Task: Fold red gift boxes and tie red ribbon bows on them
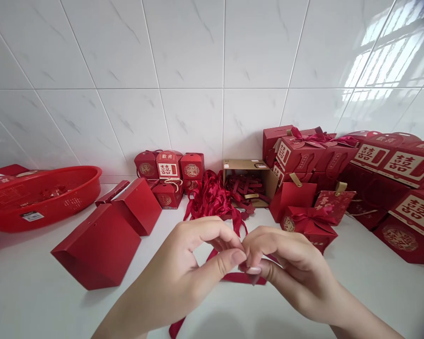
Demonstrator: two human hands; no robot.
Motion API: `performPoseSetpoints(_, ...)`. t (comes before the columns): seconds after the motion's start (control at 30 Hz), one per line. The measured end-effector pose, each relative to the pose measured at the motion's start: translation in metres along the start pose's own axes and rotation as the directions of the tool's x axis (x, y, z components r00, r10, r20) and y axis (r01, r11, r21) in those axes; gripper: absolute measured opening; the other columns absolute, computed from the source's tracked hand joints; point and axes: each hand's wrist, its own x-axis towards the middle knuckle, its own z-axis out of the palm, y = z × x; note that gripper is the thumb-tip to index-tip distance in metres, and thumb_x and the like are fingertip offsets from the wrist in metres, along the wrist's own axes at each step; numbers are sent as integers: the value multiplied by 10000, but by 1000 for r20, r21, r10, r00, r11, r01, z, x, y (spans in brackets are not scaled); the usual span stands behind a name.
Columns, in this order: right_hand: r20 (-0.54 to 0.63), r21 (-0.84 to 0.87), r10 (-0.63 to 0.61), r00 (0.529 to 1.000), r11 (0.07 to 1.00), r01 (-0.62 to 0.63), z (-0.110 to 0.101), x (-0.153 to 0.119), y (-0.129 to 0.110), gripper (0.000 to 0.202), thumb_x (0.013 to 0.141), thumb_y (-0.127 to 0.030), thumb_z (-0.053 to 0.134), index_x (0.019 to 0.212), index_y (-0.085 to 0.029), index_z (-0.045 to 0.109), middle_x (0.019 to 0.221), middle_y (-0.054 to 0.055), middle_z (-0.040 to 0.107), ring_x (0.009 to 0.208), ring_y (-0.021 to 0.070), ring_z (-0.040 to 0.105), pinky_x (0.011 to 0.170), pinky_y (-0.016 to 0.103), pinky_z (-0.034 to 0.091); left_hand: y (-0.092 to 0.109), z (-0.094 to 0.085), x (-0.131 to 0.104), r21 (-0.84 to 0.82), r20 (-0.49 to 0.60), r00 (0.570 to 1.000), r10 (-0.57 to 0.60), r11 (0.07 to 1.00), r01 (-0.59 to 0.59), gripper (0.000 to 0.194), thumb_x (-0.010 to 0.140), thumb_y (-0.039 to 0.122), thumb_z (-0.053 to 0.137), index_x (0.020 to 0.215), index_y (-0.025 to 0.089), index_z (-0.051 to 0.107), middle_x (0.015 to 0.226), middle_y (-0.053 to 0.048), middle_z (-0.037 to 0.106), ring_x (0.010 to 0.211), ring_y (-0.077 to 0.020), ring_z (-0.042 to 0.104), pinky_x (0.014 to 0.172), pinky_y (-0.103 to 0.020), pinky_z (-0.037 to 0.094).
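Observation:
In the middle of the head view, my left hand (194, 268) and my right hand (297, 270) meet fingertip to fingertip above the white table. Both are closed in a pinch on a dark red satin ribbon (233, 278). A short bit of it shows below my right thumb, while my fingers hide the rest of the gripped part. The ribbon passes under my hands, and a tail (176, 328) comes out below my left wrist. Just behind my hands lies a tangled heap of red ribbons (210, 200).
Two plain red boxes (99, 249) lie left of my hands, near a red plastic basket (67, 193). Small decorated boxes (168, 165) and an open cardboard box (245, 164) stand by the tiled wall. Stacked red gift boxes (406, 162) and a ribbon-tied box (311, 228) are at the right.

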Motion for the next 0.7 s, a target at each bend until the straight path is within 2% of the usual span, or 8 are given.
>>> performPoseSetpoints(0.1, 15, -61, -131, 991, 989, 131, -3, 0, 0, 208, 903, -12, 516, 949, -194, 605, 862, 37, 617, 776, 116, 596, 653, 214, 513, 0, 2, 0, -1, 2, 1000, -8, 1000, 8, 132, 909, 276, 595, 786, 263, 641, 708, 53, 624, 650, -106, 561, 598, -187, 442)
performPoseSetpoints(0.17, 65, -155, -196, 978, 967, 204, -7, 0, 2, 297, 887, 45, 458, 997, -187, 606, 930, 57, 623, 791, 111, 593, 655, 204, 513, -1, 5, 1, -17, 16, 998, -52, 998, 53, 161, 930, 315, 558, 793, 256, 618, 721, 44, 613, 654, -114, 544, 593, -195, 435)
performPoseSetpoints(0.27, 163, -381, -257, 952, 874, 301, -13, 0, 8, 373, 871, 71, 390, 1056, -178, 597, 1005, 89, 626, 806, 128, 577, 650, 229, 509, -6, 10, 5, -27, 53, 988, -142, 989, 143, 233, 957, 380, 493, 789, 239, 573, 755, 27, 595, 685, -129, 526, 598, -212, 424)
performPoseSetpoints(0.33, 199, -492, -287, 937, 798, 349, -16, 2, 11, 335, 893, 38, 389, 1054, -172, 594, 1005, 97, 631, 794, 136, 575, 635, 240, 508, -11, 13, 7, -27, 68, 979, -191, 981, 194, 267, 965, 413, 460, 791, 231, 550, 763, 21, 571, 694, -135, 505, 592, -220, 410)
performPoseSetpoints(0.43, 212, -588, -296, 931, 722, 364, -18, 5, 16, 269, 932, -19, 402, 1020, -176, 601, 964, 87, 635, 788, 139, 588, 616, 236, 506, -17, 17, 10, -34, 58, 968, -245, 968, 247, 290, 964, 439, 440, 794, 221, 528, 748, 22, 508, 686, -135, 453, 592, -230, 396)
performPoseSetpoints(0.53, 217, -625, -307, 926, 685, 374, -17, 7, 20, 245, 951, -57, 407, 1008, -185, 608, 949, 87, 631, 780, 142, 593, 582, 232, 495, -19, 21, 14, -59, 34, 959, -280, 958, 282, 294, 959, 436, 439, 778, 214, 507, 712, 31, 441, 643, -127, 398, 554, -233, 358)
performPoseSetpoints(0.6, 214, -614, -329, 920, 687, 388, -17, 7, 23, 267, 948, -46, 393, 1018, -191, 606, 952, 91, 625, 790, 143, 597, 583, 233, 498, -17, 24, 15, -104, 50, 957, -286, 951, 290, 299, 957, 429, 441, 760, 212, 502, 692, 33, 433, 624, -126, 404, 545, -238, 357)
performPoseSetpoints(0.7, 198, -571, -306, 931, 736, 364, -19, 4, 26, 344, 915, 19, 370, 1040, -206, 598, 941, 83, 607, 818, 143, 606, 630, 240, 517, -13, 24, 9, -163, 50, 960, -277, 946, 281, 285, 958, 425, 436, 785, 220, 531, 716, 15, 516, 685, -150, 514, 633, -267, 442)
